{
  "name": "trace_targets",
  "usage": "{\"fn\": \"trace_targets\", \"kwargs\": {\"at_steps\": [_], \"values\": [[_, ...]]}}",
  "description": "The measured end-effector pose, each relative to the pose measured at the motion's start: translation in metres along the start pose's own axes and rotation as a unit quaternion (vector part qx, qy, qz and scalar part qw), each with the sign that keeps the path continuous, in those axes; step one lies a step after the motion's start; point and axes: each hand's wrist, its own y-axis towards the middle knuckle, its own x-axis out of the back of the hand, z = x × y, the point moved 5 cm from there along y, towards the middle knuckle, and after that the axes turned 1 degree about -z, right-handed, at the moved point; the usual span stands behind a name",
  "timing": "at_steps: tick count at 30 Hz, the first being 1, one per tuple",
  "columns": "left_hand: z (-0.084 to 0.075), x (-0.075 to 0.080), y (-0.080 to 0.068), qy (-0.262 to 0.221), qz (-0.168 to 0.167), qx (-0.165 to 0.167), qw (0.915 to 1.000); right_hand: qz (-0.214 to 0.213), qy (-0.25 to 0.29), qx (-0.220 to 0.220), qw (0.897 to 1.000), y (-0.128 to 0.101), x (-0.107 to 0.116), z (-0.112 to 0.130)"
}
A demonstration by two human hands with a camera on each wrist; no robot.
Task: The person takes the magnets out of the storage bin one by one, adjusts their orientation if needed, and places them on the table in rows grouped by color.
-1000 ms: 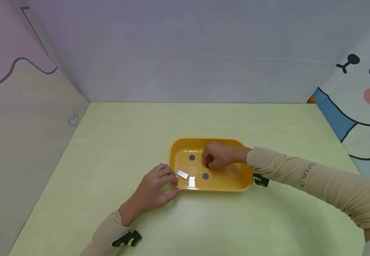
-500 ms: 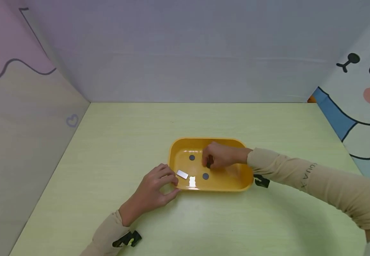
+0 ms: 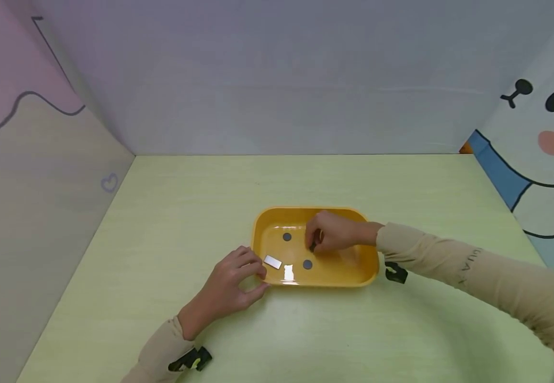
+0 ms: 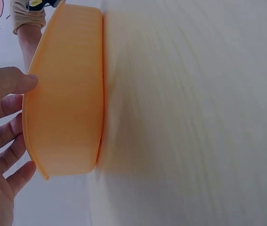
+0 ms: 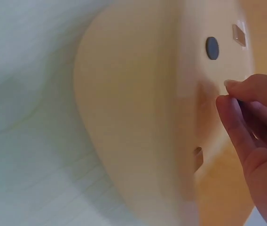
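A yellow tray (image 3: 339,272) stands on the table. My left hand (image 3: 231,282) holds its left front corner, with the thumb (image 4: 23,82) against the outer wall and the fingers over the rim. Inside the tray, my right hand (image 3: 336,232) pinches a small dark piece (image 3: 313,246) between thumb and fingertips; the fingers mostly hide it. Two flat dark grey discs lie on the tray floor: one disc (image 3: 287,237) left of the right hand, another disc (image 3: 307,264) nearer the front. A silvery-white rectangular block (image 3: 272,261) lies close to the left hand's fingers.
The pale green-yellow table (image 3: 185,213) spreads around the tray. A plain wall (image 3: 277,80) rises at the back, with printed cartoon panels (image 3: 545,213) at the sides. The sleeved right forearm (image 3: 454,260) crosses over the tray's right rim.
My right hand shifts slightly to the right, and the dark piece in its fingers changes angle. The left hand, tray, block and two loose discs stay in place.
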Motion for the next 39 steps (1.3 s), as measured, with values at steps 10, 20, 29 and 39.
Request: {"fn": "trace_targets", "kwargs": {"at_steps": [10,20,29,39], "values": [[0.001,0.001,0.0,-0.002,-0.003,-0.001,1.0,-0.039,0.047,-0.024,0.998,-0.016,0.015,0.006],[0.003,0.002,0.001,0.001,-0.001,-0.001,1.0,-0.08,0.115,-0.057,0.988,-0.037,0.027,0.002],[0.005,0.0,0.001,-0.001,-0.001,-0.001,1.0,-0.111,0.15,-0.091,0.978,-0.058,0.042,0.001],[0.009,-0.001,-0.001,-0.001,-0.005,0.003,1.0,-0.146,0.174,-0.079,0.971,-0.083,0.056,-0.003]]}}
